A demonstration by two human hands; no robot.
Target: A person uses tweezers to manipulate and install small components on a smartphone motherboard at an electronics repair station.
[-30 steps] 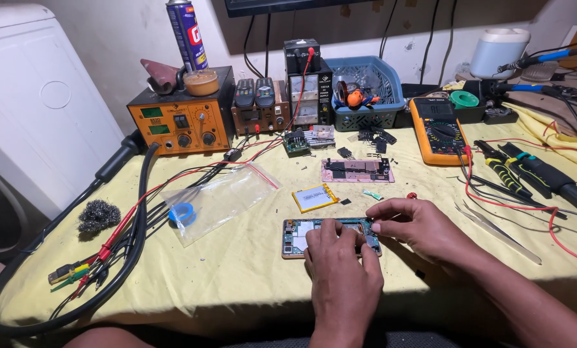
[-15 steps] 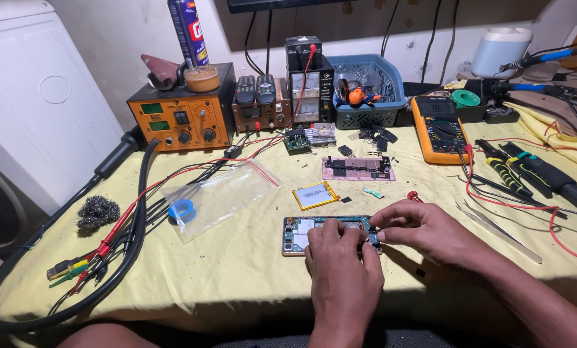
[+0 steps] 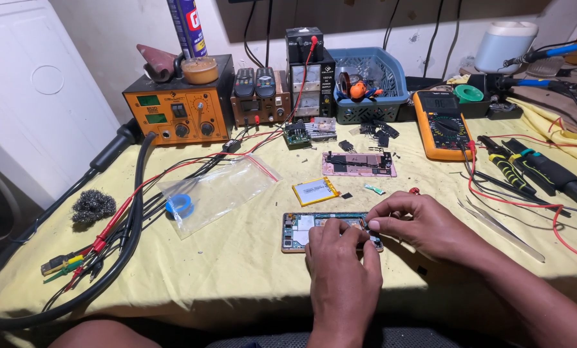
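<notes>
Close over the yellow bench cloth (image 3: 237, 258), the left hand (image 3: 341, 270) presses fingertips onto an opened smartphone (image 3: 301, 231) lying crosswise, its long axis left to right; the right hand (image 3: 424, 222) pinches at its right end. Beyond lie a battery (image 3: 314, 191) and pink board (image 3: 359, 164).

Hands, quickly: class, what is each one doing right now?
Left hand: fingers curled down, pressing on the opened phone.
Right hand: fingertips pinched at the phone's right end; whether they hold anything cannot be told.

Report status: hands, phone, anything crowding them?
Left hand and right hand both on opened phone, fingertips at its right end. Loose battery just behind, apart.
</notes>
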